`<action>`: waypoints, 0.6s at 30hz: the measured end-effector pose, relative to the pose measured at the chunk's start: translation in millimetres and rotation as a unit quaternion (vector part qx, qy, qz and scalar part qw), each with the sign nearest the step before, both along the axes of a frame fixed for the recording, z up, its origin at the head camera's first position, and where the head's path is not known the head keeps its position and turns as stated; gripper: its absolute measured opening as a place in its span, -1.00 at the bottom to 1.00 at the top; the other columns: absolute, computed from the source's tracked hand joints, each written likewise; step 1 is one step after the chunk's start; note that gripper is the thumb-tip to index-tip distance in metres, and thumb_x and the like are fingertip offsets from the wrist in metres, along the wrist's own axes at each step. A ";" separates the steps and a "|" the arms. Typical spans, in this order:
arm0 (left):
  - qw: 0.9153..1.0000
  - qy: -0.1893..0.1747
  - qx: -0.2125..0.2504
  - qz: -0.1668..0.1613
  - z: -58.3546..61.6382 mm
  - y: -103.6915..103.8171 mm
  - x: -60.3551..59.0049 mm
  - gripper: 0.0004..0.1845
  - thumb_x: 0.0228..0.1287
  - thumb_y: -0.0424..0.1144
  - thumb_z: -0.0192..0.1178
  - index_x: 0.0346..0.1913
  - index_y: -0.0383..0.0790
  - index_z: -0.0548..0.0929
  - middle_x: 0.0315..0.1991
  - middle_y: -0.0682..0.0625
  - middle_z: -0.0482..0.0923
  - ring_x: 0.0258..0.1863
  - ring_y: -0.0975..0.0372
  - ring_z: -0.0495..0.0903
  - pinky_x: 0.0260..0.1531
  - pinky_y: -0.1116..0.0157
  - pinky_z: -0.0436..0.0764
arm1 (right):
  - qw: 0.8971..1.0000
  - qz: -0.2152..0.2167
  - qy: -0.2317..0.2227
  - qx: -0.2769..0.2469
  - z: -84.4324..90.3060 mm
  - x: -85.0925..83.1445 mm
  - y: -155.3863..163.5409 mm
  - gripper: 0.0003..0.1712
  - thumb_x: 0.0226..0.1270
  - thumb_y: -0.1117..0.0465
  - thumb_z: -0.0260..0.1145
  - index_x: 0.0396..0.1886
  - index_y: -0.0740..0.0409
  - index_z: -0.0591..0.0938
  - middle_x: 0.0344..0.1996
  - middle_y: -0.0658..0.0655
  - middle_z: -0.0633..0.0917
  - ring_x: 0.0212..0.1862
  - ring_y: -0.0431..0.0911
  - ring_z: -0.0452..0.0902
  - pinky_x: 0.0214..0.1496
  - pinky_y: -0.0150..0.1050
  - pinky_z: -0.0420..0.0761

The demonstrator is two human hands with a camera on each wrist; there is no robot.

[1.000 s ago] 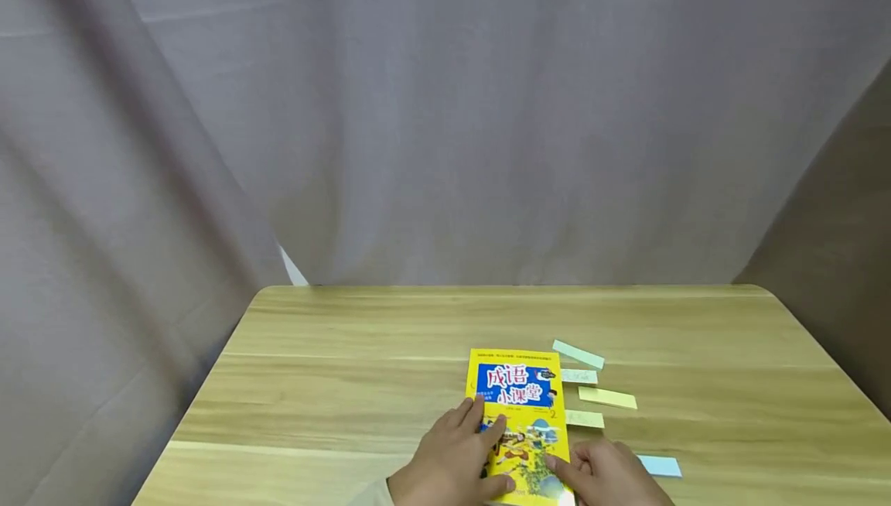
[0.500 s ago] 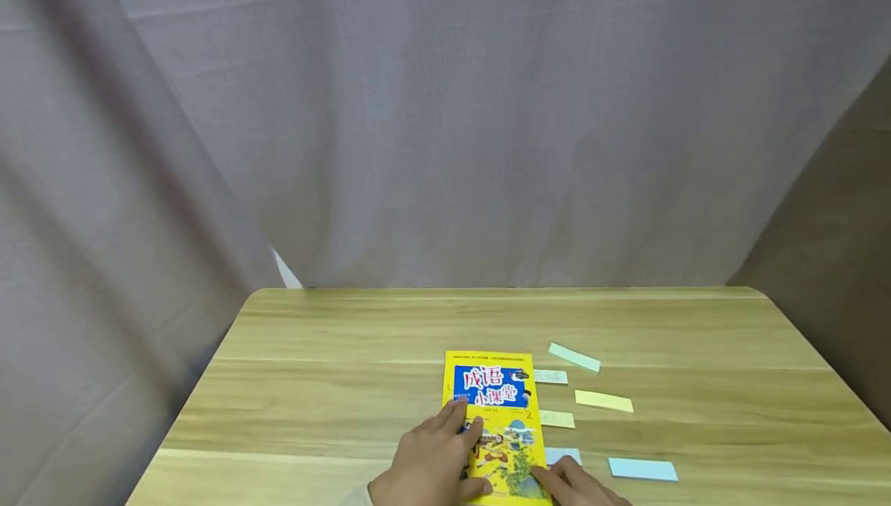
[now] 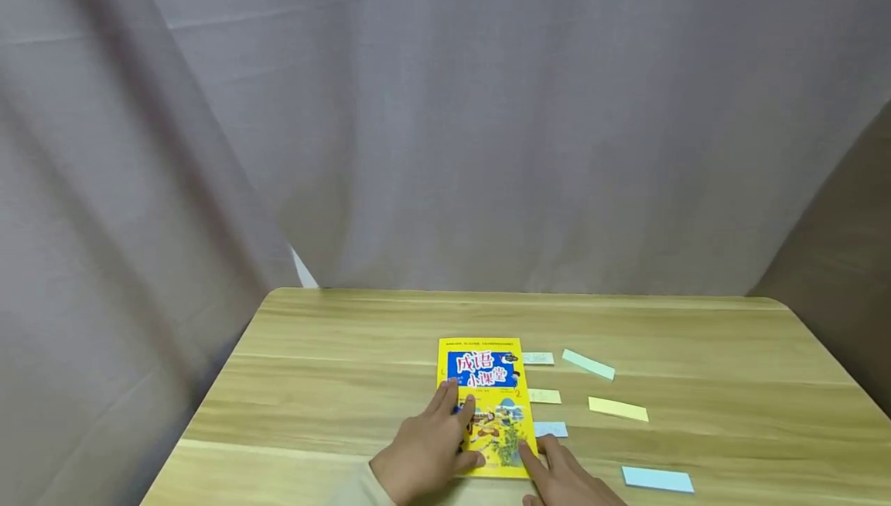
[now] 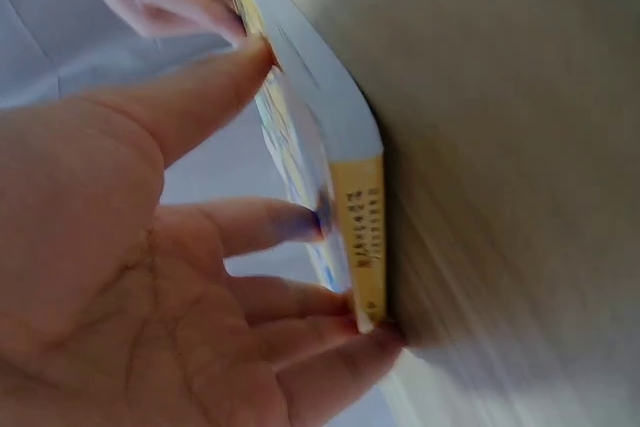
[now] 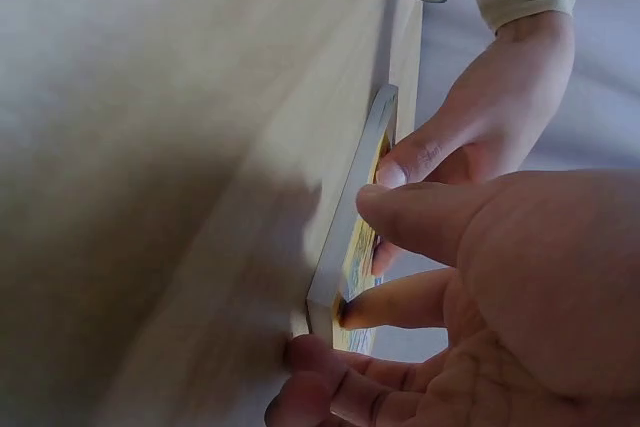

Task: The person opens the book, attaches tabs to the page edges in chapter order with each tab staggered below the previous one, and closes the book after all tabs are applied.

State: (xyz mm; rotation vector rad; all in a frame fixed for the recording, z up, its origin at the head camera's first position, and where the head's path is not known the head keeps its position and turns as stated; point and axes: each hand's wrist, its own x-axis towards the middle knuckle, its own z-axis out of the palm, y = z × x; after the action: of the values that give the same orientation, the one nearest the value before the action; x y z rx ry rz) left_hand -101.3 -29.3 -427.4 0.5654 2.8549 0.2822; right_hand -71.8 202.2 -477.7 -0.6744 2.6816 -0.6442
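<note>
slid leftward, yellow book [image 3: 485,405] lies flat under both hands' straight, pressing fingers [image 3: 452,401]

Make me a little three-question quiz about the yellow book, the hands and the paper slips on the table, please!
1. True or false: the yellow book lies closed on the wooden table.
2. Which hand rests its fingers flat on the cover? A) left hand B) right hand C) neither
3. Fill in: the loose slip nearest the table's front edge, to the right of the right hand, is light ____.

Key: 1 true. 2 A; the left hand's fingers lie spread on the cover, while the right hand touches the book's lower right corner. 3 blue.
</note>
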 end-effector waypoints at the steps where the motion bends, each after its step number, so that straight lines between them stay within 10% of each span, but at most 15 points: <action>1: 1.000 0.000 0.002 -0.001 -0.2 0.1 -3.1 -0.15 0.29 0.22 0.43 0.51 -0.17 0.50 0.61 -0.28 0.21 0.63 -0.06 0.17 0.04 -0.04 0.75 | 1.000 0.005 0.000 -0.005 2.8 -3.0 0.1 -0.21 0.47 -0.12 0.39 0.47 0.32 0.50 0.11 0.14 0.43 -0.07 -0.03 0.41 -0.38 -0.27 0.54; 18: 0.997 0.005 0.078 0.002 -8.4 -9.2 -28.9 -0.14 0.37 0.10 0.42 0.56 -0.28 0.40 0.65 -0.33 0.07 0.67 -0.08 0.05 0.44 0.00 0.44 | 0.999 -0.014 0.040 0.018 23.7 -21.2 -7.5 -0.17 0.41 0.00 0.48 0.49 0.38 0.45 0.22 0.24 0.50 0.09 0.03 0.47 -0.02 0.05 0.70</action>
State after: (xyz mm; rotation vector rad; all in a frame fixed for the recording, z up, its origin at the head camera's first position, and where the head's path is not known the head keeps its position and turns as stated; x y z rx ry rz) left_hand -130.2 -38.5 -435.8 0.5922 2.8611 0.5087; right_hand -93.0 194.7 -454.0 -0.6681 2.7743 -0.5853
